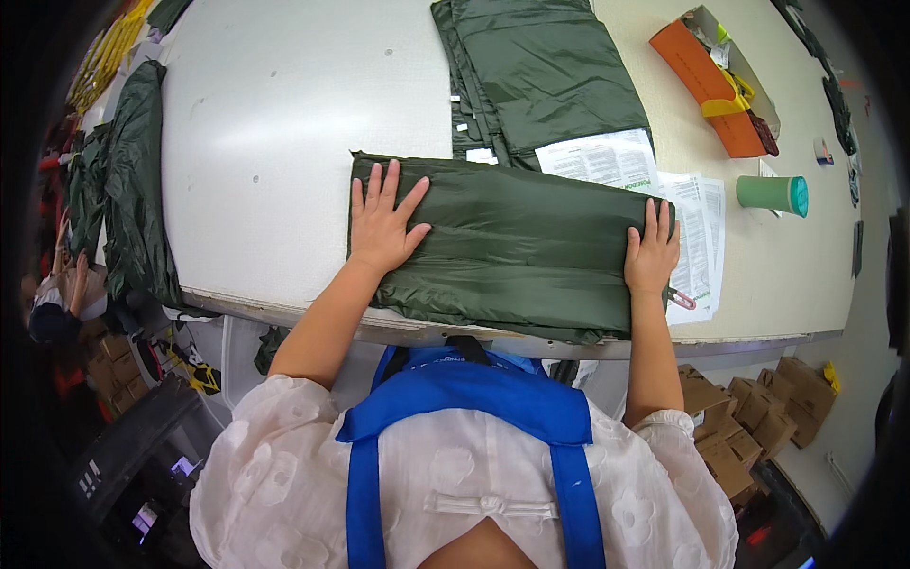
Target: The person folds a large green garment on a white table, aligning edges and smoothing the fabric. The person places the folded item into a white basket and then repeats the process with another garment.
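On my feed I count the wearer's two hands (381,232) (652,256), one green bundle (512,237) under them, one open orange box (706,93), one green cylinder (768,194).

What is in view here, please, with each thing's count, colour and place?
Table: one, white, centre
Folded fabric: one, dark green, table's near edge
Fabric stack: one, dark green, beyond it
Printed sheets: several, white, right of centre
Loop handle: one, pinkish, beside right wrist
Open box: one, orange, table's far right
Cylindrical container: one, green, table's right
Draped fabric: count unclear, dark green, table's left
Strap-like bundle: one, yellow, upper left
Cardboard boxes: several, brown, below table
Co-worker: one, partly seen, far left
Apron: one, blue, person's chest
Left hand: one, bare, folded fabric's left
Right hand: one, bare, its right end
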### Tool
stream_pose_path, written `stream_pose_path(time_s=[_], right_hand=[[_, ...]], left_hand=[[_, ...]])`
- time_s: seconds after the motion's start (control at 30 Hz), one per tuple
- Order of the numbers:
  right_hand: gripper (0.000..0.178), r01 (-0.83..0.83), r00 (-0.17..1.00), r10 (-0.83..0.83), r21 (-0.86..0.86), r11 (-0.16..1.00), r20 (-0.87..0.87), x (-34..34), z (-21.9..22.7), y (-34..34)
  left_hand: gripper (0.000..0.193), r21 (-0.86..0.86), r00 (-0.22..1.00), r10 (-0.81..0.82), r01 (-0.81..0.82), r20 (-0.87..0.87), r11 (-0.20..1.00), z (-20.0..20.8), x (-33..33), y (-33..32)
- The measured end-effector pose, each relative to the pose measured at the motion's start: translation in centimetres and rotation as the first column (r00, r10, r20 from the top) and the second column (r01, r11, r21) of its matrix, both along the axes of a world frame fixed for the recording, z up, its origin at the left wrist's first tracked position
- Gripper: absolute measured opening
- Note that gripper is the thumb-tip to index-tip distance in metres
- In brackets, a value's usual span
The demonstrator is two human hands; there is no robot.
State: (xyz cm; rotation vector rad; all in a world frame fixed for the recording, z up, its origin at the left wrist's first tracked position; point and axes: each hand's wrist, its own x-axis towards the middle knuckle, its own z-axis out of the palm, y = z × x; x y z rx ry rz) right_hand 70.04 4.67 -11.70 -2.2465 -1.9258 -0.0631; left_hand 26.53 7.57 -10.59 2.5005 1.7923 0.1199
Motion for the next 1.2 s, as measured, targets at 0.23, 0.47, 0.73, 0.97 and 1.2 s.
stream_pose_path(time_s=[0.23,0.47,0.73,0.97,1.2], right_hand=[[0.063,0.059,0.992,-0.047,-0.110,0.992,0.114,0.0,2.3,0.1],[0.072,0.149,0.983,-0.112,-0.280,0.948,0.145,-2.2,2.4,-5.2],[0.073,0.224,0.962,-0.146,-0.361,0.906,0.229,-3.7,4.0,-4.7],[0.071,-0.285,0.881,0.259,-0.006,0.959,-0.395,-17.2,5.2,-4.5],[0.065,-0.211,0.915,0.154,-0.119,0.970,-0.372,-17.6,1.6,-4.1]], left_hand=[[0.063,-0.035,0.998,-0.042,0.043,0.043,0.998,0.6,-0.2,0.5],[0.088,-0.159,0.982,-0.180,0.187,0.056,0.969,1.2,0.3,-6.1],[0.083,-0.182,0.975,0.061,-0.021,0.216,0.983,2.0,-0.6,-6.0],[0.062,-0.831,0.350,0.820,-0.170,0.452,0.530,3.5,-6.2,-2.8],[0.069,-0.683,0.014,0.733,0.376,0.680,0.626,17.3,3.8,-1.8]])
